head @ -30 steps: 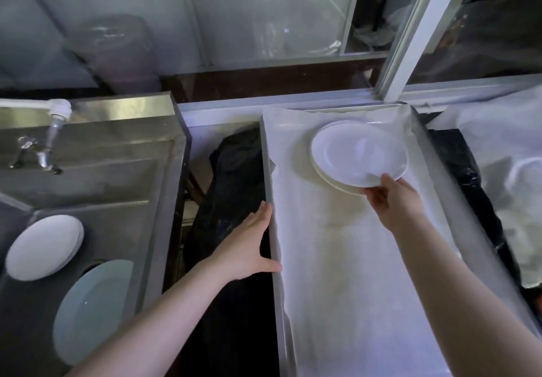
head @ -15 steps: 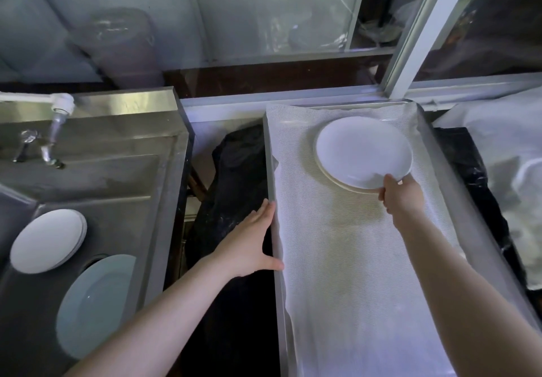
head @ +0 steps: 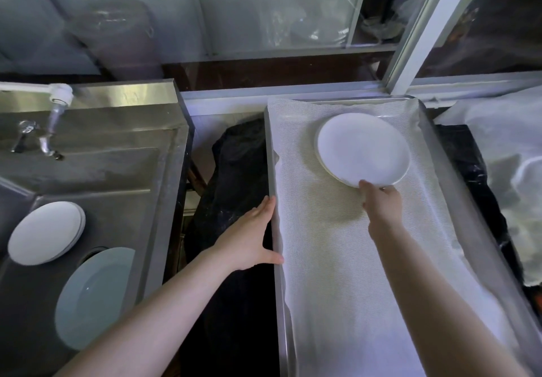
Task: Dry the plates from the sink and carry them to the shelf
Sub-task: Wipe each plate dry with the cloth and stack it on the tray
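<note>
A white plate point(head: 363, 148) lies on top of a small stack at the far end of the metal shelf point(head: 272, 171), which is lined with white mesh cloth. My right hand point(head: 381, 203) grips the plate's near rim, thumb on top. My left hand point(head: 252, 236) rests with straight fingers against the shelf's left edge. In the steel sink point(head: 123, 177) at the left lie a stack of white plates point(head: 44, 233) and a larger pale blue plate point(head: 93, 297).
A tap point(head: 55, 118) hangs over the sink's back. Black plastic point(head: 234, 189) fills the gap between sink and shelf. Glass panes and a white frame post point(head: 422, 27) stand behind. White cloth point(head: 510, 153) lies to the shelf's right.
The plate in my right hand has come down from a slight tilt onto the stack on the shelf. My left hand has stayed on the shelf's edge.
</note>
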`<state>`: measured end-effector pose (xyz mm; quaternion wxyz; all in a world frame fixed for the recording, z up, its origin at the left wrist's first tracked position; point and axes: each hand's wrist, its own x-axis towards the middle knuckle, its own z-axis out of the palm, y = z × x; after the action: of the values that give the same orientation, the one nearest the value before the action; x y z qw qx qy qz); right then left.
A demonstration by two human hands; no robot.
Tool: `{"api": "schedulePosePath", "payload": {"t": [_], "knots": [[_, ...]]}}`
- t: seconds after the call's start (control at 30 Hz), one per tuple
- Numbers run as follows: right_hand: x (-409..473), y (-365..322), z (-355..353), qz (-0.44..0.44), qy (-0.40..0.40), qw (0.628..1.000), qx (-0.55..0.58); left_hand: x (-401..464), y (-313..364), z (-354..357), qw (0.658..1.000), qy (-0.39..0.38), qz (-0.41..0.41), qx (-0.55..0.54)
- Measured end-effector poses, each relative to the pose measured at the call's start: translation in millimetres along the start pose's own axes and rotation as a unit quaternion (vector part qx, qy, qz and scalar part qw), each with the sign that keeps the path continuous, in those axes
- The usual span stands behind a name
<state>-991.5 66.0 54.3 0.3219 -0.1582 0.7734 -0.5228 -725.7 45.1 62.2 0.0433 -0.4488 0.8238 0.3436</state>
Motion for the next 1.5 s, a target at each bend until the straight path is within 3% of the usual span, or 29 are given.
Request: {"api": "schedulePosePath", "payload": {"t": [0.1, 0.43, 0.57, 0.73, 0.87, 1.03, 1.5], "knots": [[2, -12, 0, 0.028, -0.003, 0.998, 0.048, -1, 3, -1, 1.000, -0.003, -0.005, 0.013], [-35, 9, -14, 0.048, -0.060, 0.995, 0.060, -15, 5, 0, 1.000, 0.013, -0.007, -0.010], [-85, 14, -3, -0.046, -0.133, 0.989, -0.035, -33, -1, -4, 0.999, 0.035, 0.020, 0.004], [-141, 8, 15, -0.192, -0.179, 0.951, -0.165, -69, -32, -16, 0.996, 0.081, 0.029, 0.022], [-179, 6, 37, -0.278, -0.150, 0.900, -0.301, -111, -69, -29, 0.994, 0.105, 0.011, 0.009], [-251, -2, 90, -0.345, -0.177, 0.859, -0.334, -190, -135, -51, 0.989, 0.150, -0.012, -0.001], [-469, 42, 291, -0.333, -0.362, 0.773, -0.400, -434, -361, -75, 0.957, 0.237, -0.165, -0.034]]}}
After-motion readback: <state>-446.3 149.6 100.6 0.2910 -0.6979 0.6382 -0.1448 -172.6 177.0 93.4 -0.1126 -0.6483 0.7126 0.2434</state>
